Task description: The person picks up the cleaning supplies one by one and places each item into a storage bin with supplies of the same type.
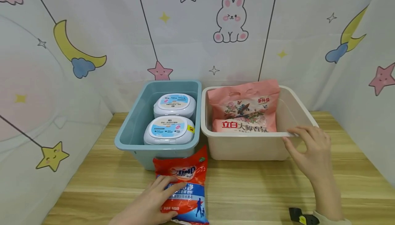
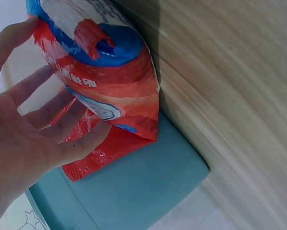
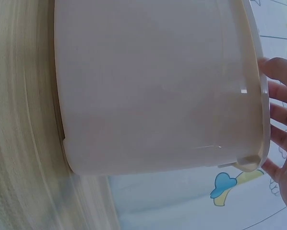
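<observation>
A red and blue OMO laundry detergent bag (image 1: 188,170) lies on the table, its top overlapping the front of a teal bin (image 1: 128,129) in the head view. My left hand (image 1: 158,197) rests on the bag with its fingers spread. In the left wrist view, the thumb and fingertips meet the plastic. My right hand (image 1: 313,149) grips the front right of a cream bin's (image 1: 247,146) rim, thumb outside and fingers over the edge. Inside that bin stands a pink Liby detergent bag (image 1: 243,108), its lower part hidden by the front wall.
Two white tubs with blue labels, a rear one (image 1: 174,103) and a front one (image 1: 169,130), sit inside the teal bin. The bins stand side by side on the wooden table (image 1: 253,194). Behind hangs a patterned cloth (image 1: 197,36). A black strap (image 1: 303,216) lies by my right wrist.
</observation>
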`<state>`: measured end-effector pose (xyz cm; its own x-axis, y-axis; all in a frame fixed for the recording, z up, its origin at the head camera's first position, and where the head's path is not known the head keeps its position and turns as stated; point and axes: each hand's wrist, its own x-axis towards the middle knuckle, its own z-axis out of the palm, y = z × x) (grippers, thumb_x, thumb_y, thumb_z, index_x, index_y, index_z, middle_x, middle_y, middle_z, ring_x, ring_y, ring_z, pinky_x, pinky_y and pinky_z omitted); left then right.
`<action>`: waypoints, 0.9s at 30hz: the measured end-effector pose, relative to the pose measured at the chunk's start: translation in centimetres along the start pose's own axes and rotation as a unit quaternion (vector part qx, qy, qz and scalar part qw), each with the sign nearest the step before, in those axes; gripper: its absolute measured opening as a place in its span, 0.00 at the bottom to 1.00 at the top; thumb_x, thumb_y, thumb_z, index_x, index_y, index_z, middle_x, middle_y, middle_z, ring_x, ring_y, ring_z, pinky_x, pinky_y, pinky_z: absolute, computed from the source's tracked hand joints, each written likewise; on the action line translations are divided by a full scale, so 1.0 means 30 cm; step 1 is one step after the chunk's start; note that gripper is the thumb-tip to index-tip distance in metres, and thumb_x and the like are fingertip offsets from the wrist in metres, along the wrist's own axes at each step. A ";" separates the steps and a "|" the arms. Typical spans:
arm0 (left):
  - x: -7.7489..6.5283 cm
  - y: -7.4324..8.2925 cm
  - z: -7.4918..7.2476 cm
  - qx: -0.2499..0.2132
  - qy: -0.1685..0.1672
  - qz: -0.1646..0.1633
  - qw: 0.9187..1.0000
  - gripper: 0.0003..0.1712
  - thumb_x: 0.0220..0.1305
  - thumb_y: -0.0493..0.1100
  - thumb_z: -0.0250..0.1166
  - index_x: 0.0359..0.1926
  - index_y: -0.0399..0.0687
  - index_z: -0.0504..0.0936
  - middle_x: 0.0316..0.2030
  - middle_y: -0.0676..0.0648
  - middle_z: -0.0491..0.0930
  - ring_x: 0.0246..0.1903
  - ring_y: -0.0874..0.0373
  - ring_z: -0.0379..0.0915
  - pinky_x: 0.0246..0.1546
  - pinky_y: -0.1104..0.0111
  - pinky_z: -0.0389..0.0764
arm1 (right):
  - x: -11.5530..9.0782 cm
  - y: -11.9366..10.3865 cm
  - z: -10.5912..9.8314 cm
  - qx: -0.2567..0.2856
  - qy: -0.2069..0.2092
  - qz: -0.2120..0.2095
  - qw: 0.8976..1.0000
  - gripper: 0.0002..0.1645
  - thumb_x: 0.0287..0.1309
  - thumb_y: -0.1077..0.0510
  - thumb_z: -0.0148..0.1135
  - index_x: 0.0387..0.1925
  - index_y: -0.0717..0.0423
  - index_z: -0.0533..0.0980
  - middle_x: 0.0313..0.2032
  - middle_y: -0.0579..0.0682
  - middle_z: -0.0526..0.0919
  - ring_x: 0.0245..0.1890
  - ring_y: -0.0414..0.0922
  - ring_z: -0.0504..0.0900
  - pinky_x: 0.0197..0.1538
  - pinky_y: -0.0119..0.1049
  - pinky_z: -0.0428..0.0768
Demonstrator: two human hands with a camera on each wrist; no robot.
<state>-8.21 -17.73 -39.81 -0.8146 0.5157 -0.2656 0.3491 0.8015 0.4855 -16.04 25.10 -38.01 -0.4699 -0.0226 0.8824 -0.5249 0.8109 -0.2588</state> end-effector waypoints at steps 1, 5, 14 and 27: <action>0.001 -0.001 0.001 -0.003 -0.003 -0.003 1.000 0.37 0.55 0.62 0.67 0.65 0.82 0.63 0.65 0.57 0.62 0.66 0.53 0.55 0.58 0.37 0.68 | -0.001 0.000 0.000 -0.001 -0.001 0.001 1.000 0.37 0.60 0.30 0.53 0.33 0.62 0.82 0.35 0.60 0.82 0.41 0.60 0.74 0.51 0.37 0.58; 0.004 0.001 0.001 -0.005 -0.011 -0.012 1.000 0.38 0.54 0.62 0.68 0.65 0.84 0.62 0.65 0.56 0.62 0.67 0.51 0.55 0.57 0.38 0.70 | -0.004 -0.001 -0.001 -0.004 -0.002 0.001 1.000 0.37 0.60 0.31 0.53 0.33 0.62 0.82 0.35 0.60 0.82 0.41 0.59 0.74 0.50 0.38 0.58; 0.020 0.007 0.009 0.004 -0.014 -0.018 1.000 0.37 0.54 0.59 0.70 0.64 0.79 0.66 0.66 0.51 0.63 0.67 0.46 0.55 0.55 0.39 0.73 | 0.000 0.001 0.002 -0.010 -0.001 -0.003 1.000 0.36 0.61 0.32 0.53 0.33 0.62 0.82 0.35 0.59 0.81 0.40 0.60 0.74 0.48 0.40 0.58; 0.040 0.023 0.019 0.018 -0.010 -0.021 1.000 0.38 0.51 0.54 0.73 0.64 0.73 0.70 0.61 0.50 0.67 0.62 0.46 0.60 0.48 0.47 0.81 | 0.000 -0.002 0.002 -0.005 -0.002 0.000 1.000 0.35 0.61 0.32 0.53 0.32 0.62 0.83 0.35 0.59 0.81 0.41 0.60 0.74 0.50 0.38 0.58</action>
<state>-8.69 -16.40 -40.26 -0.8193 0.4870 -0.3026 0.3309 0.8326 0.4442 -16.03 25.02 -38.02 -0.4723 -0.0248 0.8811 -0.5173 0.8171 -0.2543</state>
